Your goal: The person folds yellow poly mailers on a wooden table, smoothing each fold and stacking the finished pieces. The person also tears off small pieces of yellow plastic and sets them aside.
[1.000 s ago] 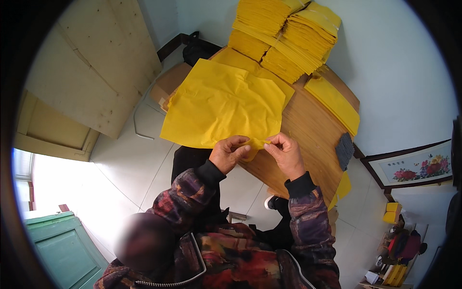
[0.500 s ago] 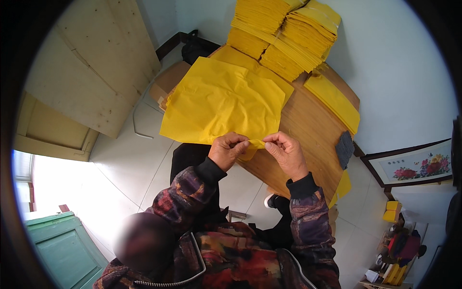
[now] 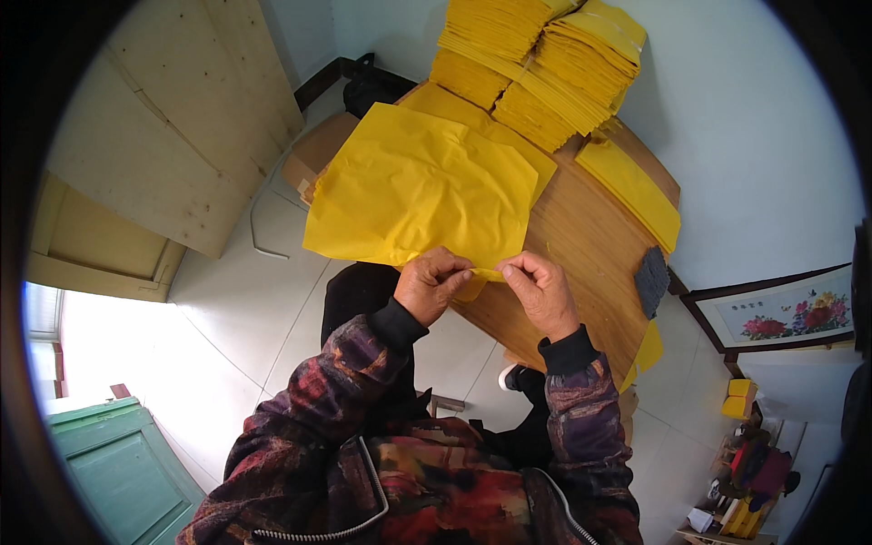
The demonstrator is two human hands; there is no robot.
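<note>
A large yellow sheet [image 3: 418, 186], creased and like thin cloth or paper, spreads over the left part of the wooden table [image 3: 581, 250]. Its near edge is gathered between my two hands. My left hand [image 3: 427, 286] pinches that edge between thumb and fingers. Just to the right, my right hand [image 3: 545, 295] grips the same edge in a pinch, with a short twisted or folded strip of yellow showing between the two. A small yellow flap hangs below my fingertips. More yellow material lies beneath the sheet at its far side.
Tied stacks of folded yellow sheets [image 3: 540, 68] rise at the table's far end. A flat yellow pile [image 3: 629, 193] and a dark grey cloth [image 3: 651, 282] lie along the right edge. A framed flower picture [image 3: 781, 309] leans at right; wooden boards [image 3: 173, 118] stand at left.
Both hands keep their pinch on the sheet's near edge. My right hand has shifted very slightly, and the creases in the sheet have changed a little.
</note>
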